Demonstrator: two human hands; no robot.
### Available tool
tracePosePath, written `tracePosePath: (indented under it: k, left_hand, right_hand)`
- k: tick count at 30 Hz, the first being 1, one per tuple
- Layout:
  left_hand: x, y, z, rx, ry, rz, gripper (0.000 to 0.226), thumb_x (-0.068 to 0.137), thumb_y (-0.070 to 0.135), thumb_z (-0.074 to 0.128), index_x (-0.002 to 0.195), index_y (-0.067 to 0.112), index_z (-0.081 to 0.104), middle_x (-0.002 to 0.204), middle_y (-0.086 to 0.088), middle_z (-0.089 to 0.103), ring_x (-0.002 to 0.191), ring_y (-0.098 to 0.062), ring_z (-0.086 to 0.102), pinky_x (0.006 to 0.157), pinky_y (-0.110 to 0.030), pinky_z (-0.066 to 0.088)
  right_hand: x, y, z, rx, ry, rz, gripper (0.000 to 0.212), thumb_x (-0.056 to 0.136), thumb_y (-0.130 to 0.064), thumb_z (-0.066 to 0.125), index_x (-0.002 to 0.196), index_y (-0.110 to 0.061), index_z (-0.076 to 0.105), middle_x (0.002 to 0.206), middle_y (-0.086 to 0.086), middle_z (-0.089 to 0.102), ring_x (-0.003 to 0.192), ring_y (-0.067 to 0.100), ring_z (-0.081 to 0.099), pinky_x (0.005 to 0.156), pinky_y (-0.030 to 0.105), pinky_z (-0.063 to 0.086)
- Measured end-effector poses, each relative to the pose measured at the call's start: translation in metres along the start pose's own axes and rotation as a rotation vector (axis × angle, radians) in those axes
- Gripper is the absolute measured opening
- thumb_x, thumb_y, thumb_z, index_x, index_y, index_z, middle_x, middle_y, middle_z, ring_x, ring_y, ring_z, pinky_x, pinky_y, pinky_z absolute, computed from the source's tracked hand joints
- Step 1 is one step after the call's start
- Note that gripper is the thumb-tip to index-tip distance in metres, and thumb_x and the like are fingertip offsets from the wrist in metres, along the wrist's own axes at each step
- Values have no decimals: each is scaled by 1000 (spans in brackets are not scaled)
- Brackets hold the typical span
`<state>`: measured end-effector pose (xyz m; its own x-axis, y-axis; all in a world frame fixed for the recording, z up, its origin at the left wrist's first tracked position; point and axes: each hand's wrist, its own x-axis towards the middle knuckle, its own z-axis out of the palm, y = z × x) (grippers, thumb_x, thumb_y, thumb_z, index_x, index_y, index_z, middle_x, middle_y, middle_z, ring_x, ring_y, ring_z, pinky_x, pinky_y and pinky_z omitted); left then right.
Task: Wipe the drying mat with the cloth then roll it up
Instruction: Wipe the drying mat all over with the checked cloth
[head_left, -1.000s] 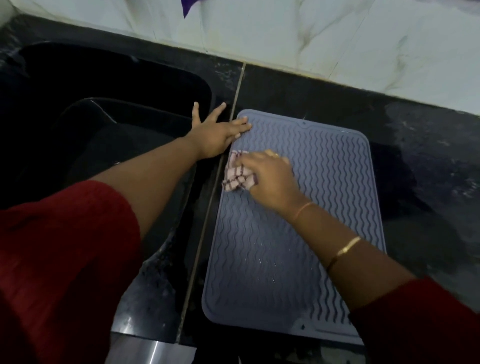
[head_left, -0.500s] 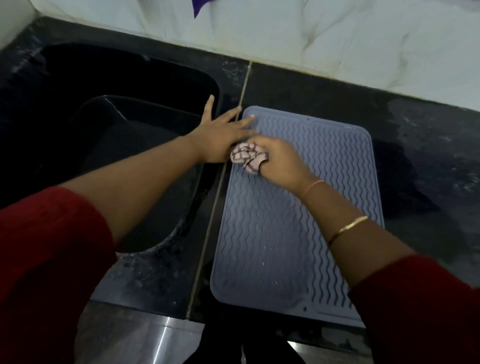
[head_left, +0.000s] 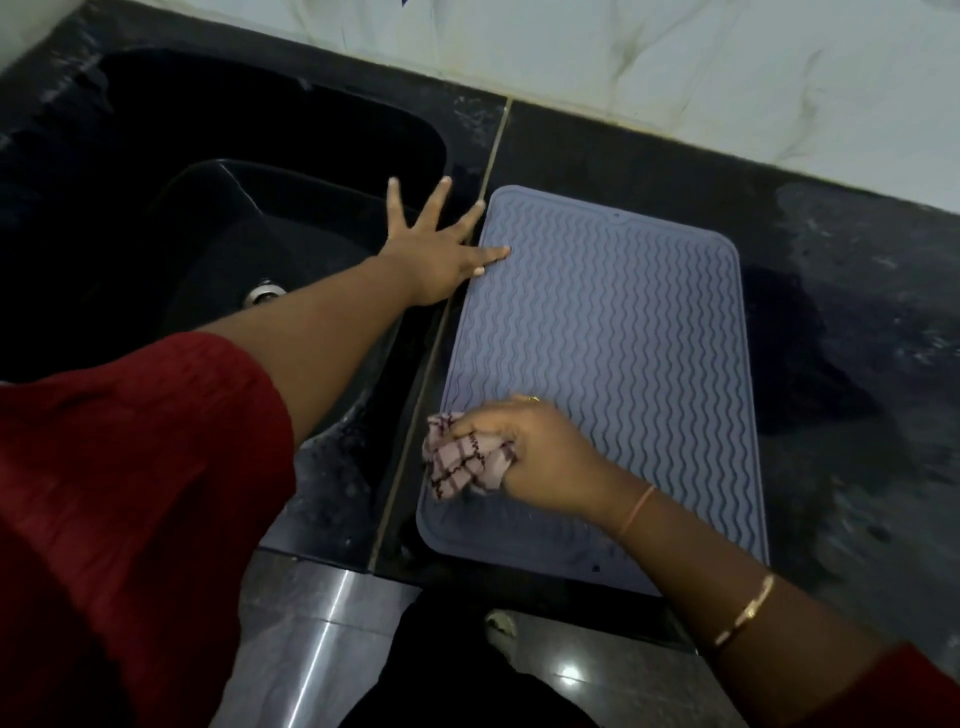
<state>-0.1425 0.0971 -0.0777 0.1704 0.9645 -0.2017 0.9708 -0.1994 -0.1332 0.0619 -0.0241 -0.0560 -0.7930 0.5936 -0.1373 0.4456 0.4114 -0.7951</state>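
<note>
A grey-blue drying mat (head_left: 613, 332) with wavy ridges lies flat on the black counter, right of the sink. My right hand (head_left: 535, 452) is shut on a bunched pink checked cloth (head_left: 465, 462) and presses it on the mat's near left corner. My left hand (head_left: 441, 249) lies flat with fingers spread at the mat's far left edge. Its thumb and one fingertip rest on the mat, the other fingers on the counter by the sink rim.
A deep black sink (head_left: 218, 218) with a metal drain (head_left: 262, 293) sits left of the mat. Black counter (head_left: 841, 395) extends to the right. A pale marble wall (head_left: 675, 67) runs along the back. The counter's front edge is close below the mat.
My right hand has dragged the cloth from the mat's far left corner down its left side to the near corner. The left hand has spread its fingers and stays at the far left edge.
</note>
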Motion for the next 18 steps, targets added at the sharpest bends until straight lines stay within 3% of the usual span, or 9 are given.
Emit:
tracePosePath:
  k: [2,4,6,7,9,11,14,16,18]
  left_hand:
    - [-10,6,-2,-11,117,39,50,99,45,28,146,47,10,159,2,6,145,-32,-3,104,-66,-13]
    - [-23,8,-1,-216,202,24,51,97,41,41,145,40,26,156,5,21,144,-28,7,109,-59,-7]
    - [-35,9,4,-416,194,-16,45,92,35,54,136,32,46,149,3,35,143,-26,8,111,-53,-7]
    - [-39,8,7,-439,150,-40,43,91,35,56,133,30,51,148,2,37,144,-24,7,112,-51,-8]
    - [-41,10,12,-444,3,-119,51,91,42,51,140,35,39,155,-1,21,146,-19,1,113,-49,-12]
    - [-39,11,13,-391,-94,-104,59,93,47,41,146,43,17,159,2,4,145,-21,-8,110,-55,-17]
    - [-37,9,11,-308,-89,-30,53,96,43,35,144,48,15,158,14,6,145,-28,-8,102,-69,-17]
    - [-36,9,8,-213,-99,-57,52,95,55,26,144,49,10,156,22,5,145,-25,-8,103,-69,-15]
    - [-32,10,6,-181,-118,-60,54,94,60,23,145,49,7,155,26,3,145,-24,-9,102,-68,-17]
  right_hand:
    - [7,-5,-14,214,28,38,34,75,8,59,102,-11,68,101,9,71,93,19,66,87,36,53]
    - [26,-4,-39,290,184,58,34,80,6,59,105,-18,63,97,-4,68,93,6,64,91,26,51]
    - [51,0,-64,62,293,37,34,81,0,61,109,-19,61,92,-12,64,89,-4,60,83,16,48]
    - [63,2,-72,-95,282,55,32,82,-3,60,111,-17,60,95,-6,65,92,4,61,81,21,47]
    - [79,6,-71,-294,152,133,36,85,-10,59,120,-14,56,113,9,64,106,23,58,85,28,44]
    - [80,8,-58,-333,70,175,35,86,-15,58,121,-11,55,113,15,63,106,30,58,83,32,45]
    - [62,5,-36,-348,1,130,19,84,-15,58,98,-3,60,98,18,64,92,33,60,74,36,48]
    - [47,3,-24,-381,-59,86,21,82,-14,59,100,-3,62,98,18,61,90,33,59,78,43,50]
    - [29,-2,-12,-359,-84,40,25,82,-16,60,105,-7,64,101,16,59,92,31,58,80,40,50]
